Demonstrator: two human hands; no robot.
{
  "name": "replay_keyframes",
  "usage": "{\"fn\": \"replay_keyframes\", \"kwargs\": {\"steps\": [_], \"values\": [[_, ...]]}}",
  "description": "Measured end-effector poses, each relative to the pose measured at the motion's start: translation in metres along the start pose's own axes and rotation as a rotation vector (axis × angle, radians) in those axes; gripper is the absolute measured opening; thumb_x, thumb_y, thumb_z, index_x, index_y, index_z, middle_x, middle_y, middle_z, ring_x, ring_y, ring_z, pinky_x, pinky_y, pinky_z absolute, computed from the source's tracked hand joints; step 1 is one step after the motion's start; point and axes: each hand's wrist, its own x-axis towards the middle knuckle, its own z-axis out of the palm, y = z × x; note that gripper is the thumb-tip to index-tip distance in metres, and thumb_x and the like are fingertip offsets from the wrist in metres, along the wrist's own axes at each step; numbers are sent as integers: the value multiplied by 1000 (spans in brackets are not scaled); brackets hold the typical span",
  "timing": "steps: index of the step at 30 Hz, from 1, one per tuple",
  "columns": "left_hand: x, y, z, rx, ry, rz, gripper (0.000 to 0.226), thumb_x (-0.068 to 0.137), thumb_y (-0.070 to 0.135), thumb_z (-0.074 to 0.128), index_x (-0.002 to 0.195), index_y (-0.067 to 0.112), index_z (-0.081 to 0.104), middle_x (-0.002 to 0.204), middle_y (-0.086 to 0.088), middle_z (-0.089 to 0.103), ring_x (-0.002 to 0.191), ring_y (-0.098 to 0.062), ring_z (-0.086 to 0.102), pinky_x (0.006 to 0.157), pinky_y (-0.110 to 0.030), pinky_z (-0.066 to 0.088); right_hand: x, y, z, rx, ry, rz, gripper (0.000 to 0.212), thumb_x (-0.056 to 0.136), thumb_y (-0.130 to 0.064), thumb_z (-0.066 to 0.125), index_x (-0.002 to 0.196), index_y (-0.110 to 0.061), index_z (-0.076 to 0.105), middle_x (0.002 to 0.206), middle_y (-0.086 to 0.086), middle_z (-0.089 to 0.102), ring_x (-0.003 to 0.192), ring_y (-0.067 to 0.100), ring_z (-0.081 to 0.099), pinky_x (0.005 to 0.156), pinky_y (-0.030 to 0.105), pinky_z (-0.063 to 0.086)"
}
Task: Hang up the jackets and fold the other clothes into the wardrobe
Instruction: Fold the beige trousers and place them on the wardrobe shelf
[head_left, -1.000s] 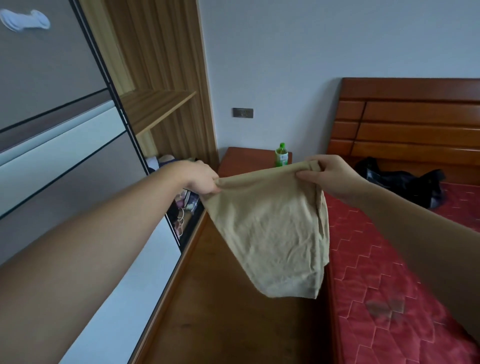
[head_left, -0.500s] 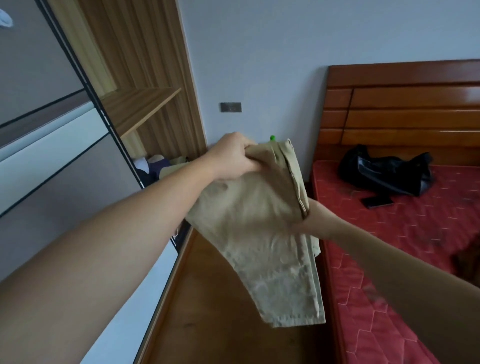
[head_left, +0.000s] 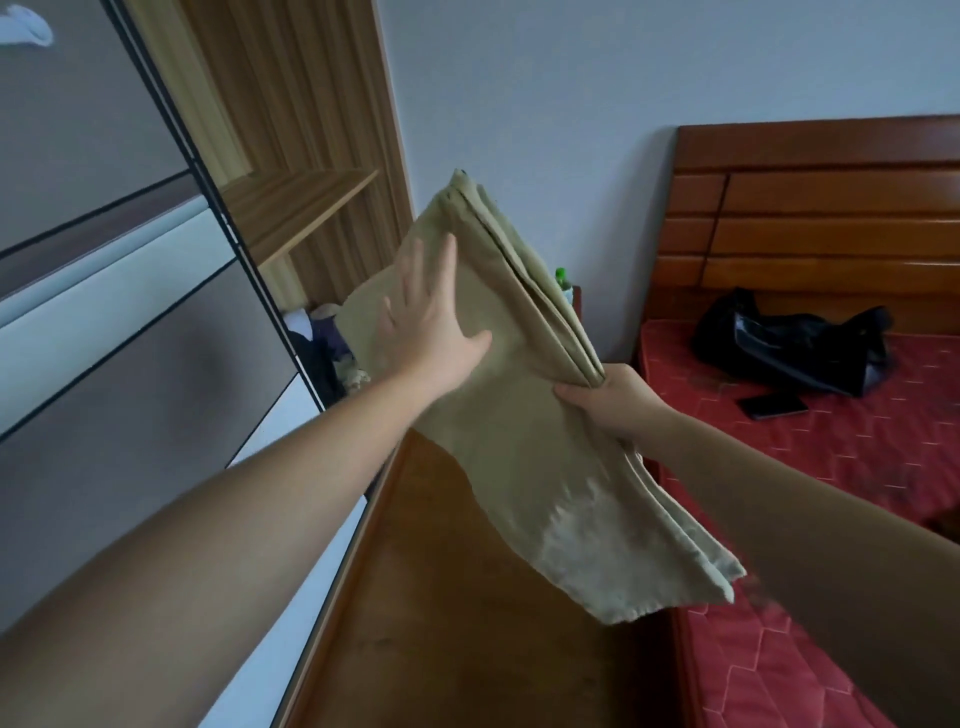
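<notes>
right hand (head_left: 613, 400): clamps folded khaki trousers (head_left: 519, 415) at the stacked edge, keeps layers aligned
left hand (head_left: 431, 317): fingers spread flat, smoothing fabric

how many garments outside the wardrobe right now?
2: tan trousers held up by the right hand, left hand flat on them; black jacket on the bed. More may be out of view.

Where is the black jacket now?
In the head view the black jacket lies crumpled at right on the red mattress, below the wooden headboard, a dark phone just in front of it.
</notes>
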Motion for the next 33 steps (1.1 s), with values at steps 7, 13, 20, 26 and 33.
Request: {"fn": "replay_keyframes", "kwargs": {"steps": [7,13,20,26,33], "values": [[-40,1,32,-3,-509,463,106,72,41,75,154,36,8,161,7,9,147,-18,13,119,-46,20,13,-29,11,287,86,58,26,87,-21,72,106,-3,70,98,12,73,84,25,70,73,35,59],[-51,-12,39,207,-401,603,122,60,78,68,153,39,1,163,-1,2,150,-21,1,119,-45,8,21,-37,0,327,160,196,32,87,-30,70,109,-7,65,102,12,71,88,29,70,79,51,58],[-78,26,60,98,-248,200,108,71,71,63,153,29,7,162,-1,12,149,-24,9,118,-54,15,13,-44,6,566,146,337,17,95,-8,52,109,-1,58,87,10,63,72,20,62,65,32,54],[-54,33,58,6,-110,241,57,86,22,60,140,28,45,132,0,56,117,-25,55,91,-45,50,4,-50,6,671,51,333,11,98,-4,43,95,-4,53,84,9,57,60,15,62,55,23,55],[-24,32,29,-24,-152,181,28,91,26,57,116,37,67,97,-1,72,89,-29,65,70,-36,51,-13,-37,-14,213,-7,186,34,86,-48,68,92,-14,70,77,2,70,68,16,68,73,33,59]]}}
